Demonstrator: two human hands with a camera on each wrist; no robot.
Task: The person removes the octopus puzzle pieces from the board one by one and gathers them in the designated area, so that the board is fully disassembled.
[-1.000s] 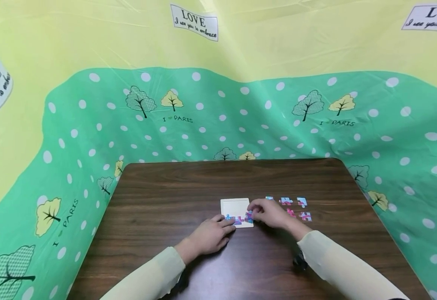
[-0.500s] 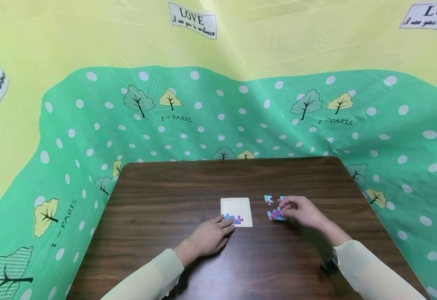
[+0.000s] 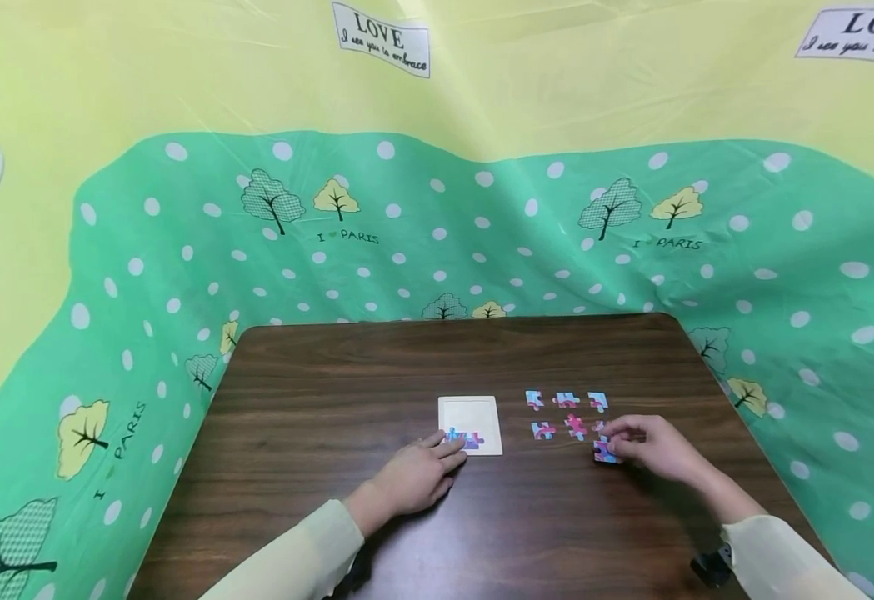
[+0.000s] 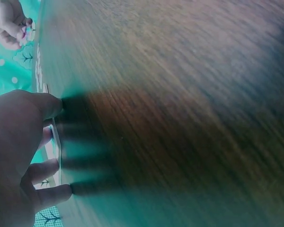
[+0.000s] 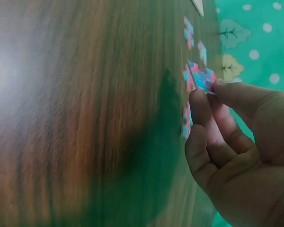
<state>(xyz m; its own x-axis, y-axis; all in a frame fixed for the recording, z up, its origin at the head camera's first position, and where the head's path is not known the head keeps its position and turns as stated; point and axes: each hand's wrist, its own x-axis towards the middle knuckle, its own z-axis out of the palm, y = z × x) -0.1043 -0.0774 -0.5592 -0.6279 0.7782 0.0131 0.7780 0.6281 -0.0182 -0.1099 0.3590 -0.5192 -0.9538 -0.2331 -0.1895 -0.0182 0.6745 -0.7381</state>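
My left hand (image 3: pixel 410 479) rests with fingers spread over the lower left corner of a small cream puzzle tray (image 3: pixel 470 412). Joined blue, pink and purple jigsaw pieces (image 3: pixel 472 438) lie along the tray's bottom, partly hidden by those fingers. Over to the right, my right hand (image 3: pixel 657 447) pinches one jigsaw piece (image 3: pixel 605 452) between thumb and fingertips. The right wrist view shows this piece (image 5: pixel 202 78) tilted and held above the table, with other pieces behind it. In the left wrist view the left fingertips (image 4: pixel 54 166) are at the tray's edge.
Loose jigsaw pieces lie in rows right of the tray, among them a top left one (image 3: pixel 534 400), a top right one (image 3: pixel 597 402) and a pink one (image 3: pixel 575 427). A dark wooden table (image 3: pixel 347 375) stands against a green and yellow curtain (image 3: pixel 407 192).
My right hand has lifted a jigsaw piece from the tray's lower right and carried it rightward past the loose pieces. The left hand has stayed on the tray.
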